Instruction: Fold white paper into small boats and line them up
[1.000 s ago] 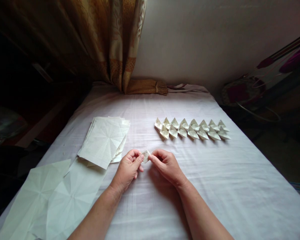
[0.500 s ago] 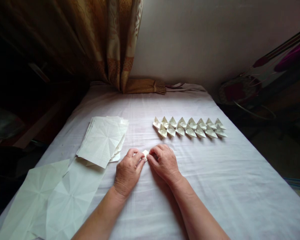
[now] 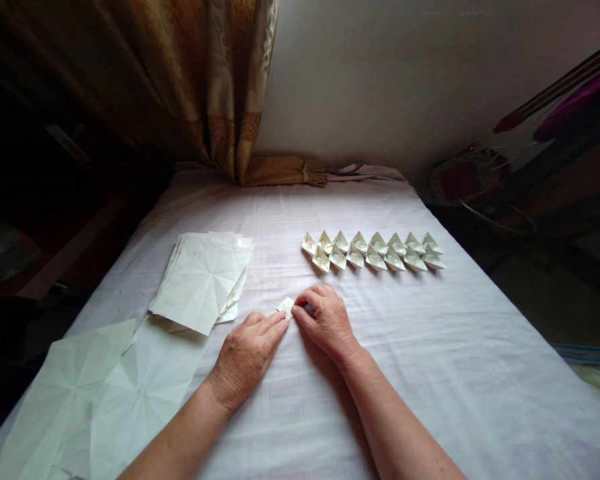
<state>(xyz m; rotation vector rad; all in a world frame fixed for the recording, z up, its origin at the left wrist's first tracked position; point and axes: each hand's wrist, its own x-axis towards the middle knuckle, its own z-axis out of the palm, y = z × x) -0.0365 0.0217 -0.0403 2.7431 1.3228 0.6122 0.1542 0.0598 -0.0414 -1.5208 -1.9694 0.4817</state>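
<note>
The folded piece [image 3: 285, 306] lies on the white cloth [image 3: 430, 373] just below the middle of the frame, between the tips of both hands. The left hand [image 3: 245, 353] lies flat, its fingers straight and close together, the tips touching the piece's lower left edge. The right hand [image 3: 326, 321] has its fingers curled together, tips on the piece's right edge; whether they pinch it or only press it cannot be told. Right of centre, two touching rows of folded pieces [image 3: 373, 251]. Left of centre, a stack of creased sheets [image 3: 203, 280]; at lower left, larger sheets [image 3: 80, 400]. A curtain [image 3: 225, 87] hangs at the upper left.
</note>
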